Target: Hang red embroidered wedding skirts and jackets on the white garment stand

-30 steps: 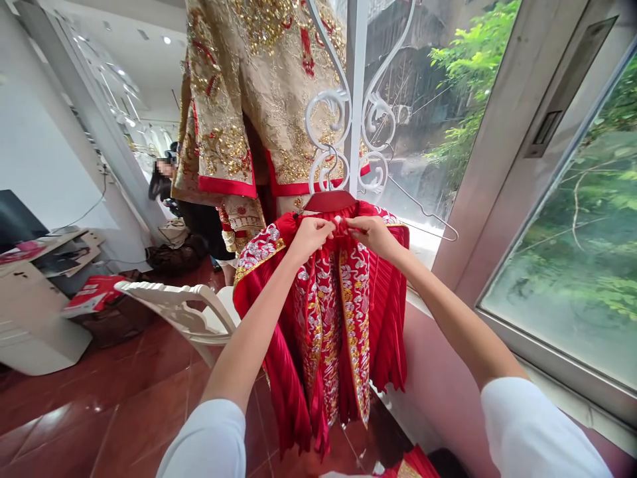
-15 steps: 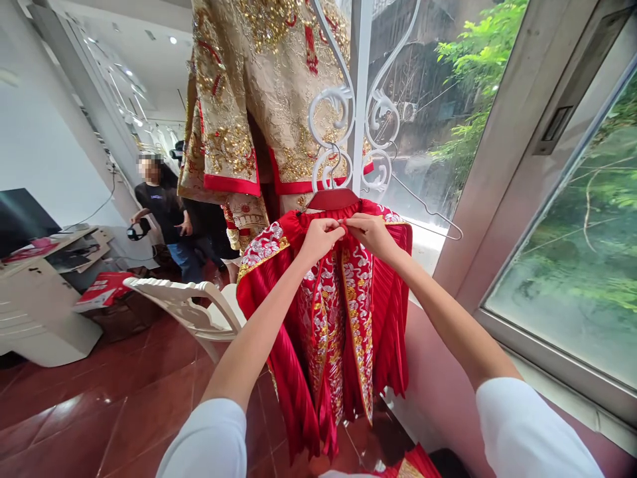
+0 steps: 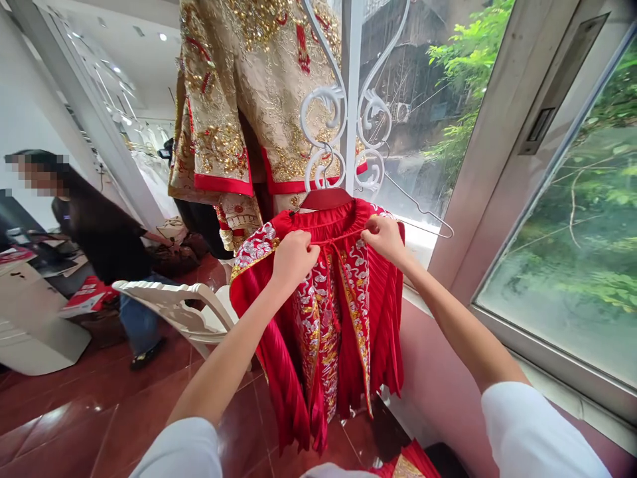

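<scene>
A red pleated skirt (image 3: 323, 318) with silver and gold embroidery hangs from a red hanger (image 3: 326, 197) hooked on a white scrolled metal stand (image 3: 348, 113). My left hand (image 3: 292, 257) is closed on a thin red cord (image 3: 336, 237) at the skirt's waistband, left of centre. My right hand (image 3: 384, 237) pinches the same cord at the right. The cord runs taut between both hands. Above hangs a gold embroidered jacket (image 3: 239, 99) with red trim.
A white plastic chair (image 3: 174, 309) stands to the left of the skirt. Another person (image 3: 104, 245) in dark clothes walks past a white desk (image 3: 30, 312) at the far left. A bare wire hanger (image 3: 423, 216) sticks out right. Windows fill the right side.
My hands have drawn apart from the middle of the waistband, pulling the red cord out sideways. The other person has walked closer, toward the left foreground.
</scene>
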Motion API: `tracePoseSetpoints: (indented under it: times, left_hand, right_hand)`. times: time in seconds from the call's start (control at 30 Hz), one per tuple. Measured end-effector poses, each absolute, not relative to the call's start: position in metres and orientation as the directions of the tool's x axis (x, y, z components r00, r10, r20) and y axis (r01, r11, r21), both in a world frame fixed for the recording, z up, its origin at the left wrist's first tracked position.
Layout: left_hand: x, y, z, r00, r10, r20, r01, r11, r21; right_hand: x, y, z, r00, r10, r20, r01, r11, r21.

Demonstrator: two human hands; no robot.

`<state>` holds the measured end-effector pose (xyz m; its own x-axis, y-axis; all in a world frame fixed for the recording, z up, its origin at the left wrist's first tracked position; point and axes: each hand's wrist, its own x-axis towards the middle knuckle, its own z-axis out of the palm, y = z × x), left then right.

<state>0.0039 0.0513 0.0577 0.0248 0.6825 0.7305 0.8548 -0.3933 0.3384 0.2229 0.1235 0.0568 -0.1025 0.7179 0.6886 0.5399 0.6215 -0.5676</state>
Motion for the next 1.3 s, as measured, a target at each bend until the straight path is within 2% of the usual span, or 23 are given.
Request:
tracePoseSetpoints:
  times: [0.03, 0.1, 0.13, 0.2, 0.27, 0.33, 0.43, 0.5, 0.57, 0.63, 0.8, 0.87, 0.93, 1.0, 1.13, 1.3]
  left_hand:
    - [0.005, 0.054, 0.057, -0.007, 0.690, 0.724, 0.790, -0.440, 0.427]
    - [0.010, 0.061, 0.057, -0.064, 0.744, 0.665, 0.580, -0.515, 0.632]
    - [0.012, 0.064, 0.058, -0.072, 0.787, 0.613, 0.449, -0.523, 0.724]
    - [0.016, 0.067, 0.061, -0.024, 0.870, 0.492, 0.225, -0.475, 0.851]
    - [0.013, 0.065, 0.064, 0.029, 0.903, 0.429, 0.179, -0.427, 0.887]
    - [0.004, 0.058, 0.068, 0.019, 0.886, 0.463, 0.378, -0.435, 0.817]
    - [-0.012, 0.045, 0.074, -0.009, 0.815, 0.579, 0.771, -0.363, 0.523]
    - [-0.017, 0.040, 0.076, 0.072, 0.803, 0.592, 0.854, -0.356, 0.380]
    - [-0.018, 0.037, 0.077, 0.207, 0.791, 0.575, 0.821, -0.460, 0.337]
    - [-0.016, 0.036, 0.078, 0.272, 0.787, 0.554, 0.789, -0.512, 0.339]
    - [-0.023, 0.028, 0.081, 0.160, 0.820, 0.549, 0.895, -0.355, 0.270]
    - [-0.032, 0.026, 0.083, 0.143, 0.738, 0.659, 0.891, -0.385, 0.238]
    - [-0.042, 0.027, 0.085, 0.137, 0.610, 0.781, 0.896, -0.412, 0.164]
    - [-0.051, 0.033, 0.086, 0.189, 0.553, 0.812, 0.904, -0.421, 0.077]
    - [-0.063, 0.049, 0.080, 0.297, 0.598, 0.745, 0.887, -0.461, 0.016]
    - [-0.074, 0.069, 0.075, 0.253, 0.514, 0.819, 0.843, -0.533, 0.074]
  right_hand:
    - [0.219, 0.121, 0.057, -0.081, 0.778, 0.624, 0.402, 0.598, -0.693]
    - [0.211, 0.118, 0.060, -0.123, 0.890, 0.439, 0.085, 0.450, -0.889]
    - [0.208, 0.117, 0.062, -0.172, 0.919, 0.354, -0.042, 0.352, -0.935]
    - [0.206, 0.118, 0.065, -0.246, 0.934, 0.260, -0.186, 0.218, -0.958]
    - [0.209, 0.122, 0.066, -0.267, 0.928, 0.259, -0.211, 0.206, -0.955]
    - [0.216, 0.127, 0.064, -0.228, 0.917, 0.329, -0.126, 0.307, -0.943]
    - [0.225, 0.134, 0.059, -0.181, 0.839, 0.514, 0.167, 0.541, -0.824]
    - [0.228, 0.137, 0.056, -0.208, 0.774, 0.597, 0.294, 0.632, -0.717]
    - [0.229, 0.138, 0.054, -0.226, 0.745, 0.627, 0.324, 0.665, -0.673]
    - [0.230, 0.140, 0.053, -0.209, 0.737, 0.643, 0.357, 0.669, -0.651]
    - [0.235, 0.143, 0.055, -0.110, 0.729, 0.675, 0.486, 0.632, -0.604]
    - [0.236, 0.144, 0.057, -0.083, 0.663, 0.744, 0.498, 0.674, -0.545]
    - [0.237, 0.148, 0.060, -0.085, 0.542, 0.836, 0.515, 0.742, -0.429]
    - [0.238, 0.156, 0.062, -0.139, 0.458, 0.878, 0.530, 0.783, -0.325]
    - [0.241, 0.177, 0.063, -0.257, 0.475, 0.842, 0.557, 0.784, -0.273]
    - [0.246, 0.179, 0.070, -0.238, 0.486, 0.841, 0.595, 0.757, -0.269]
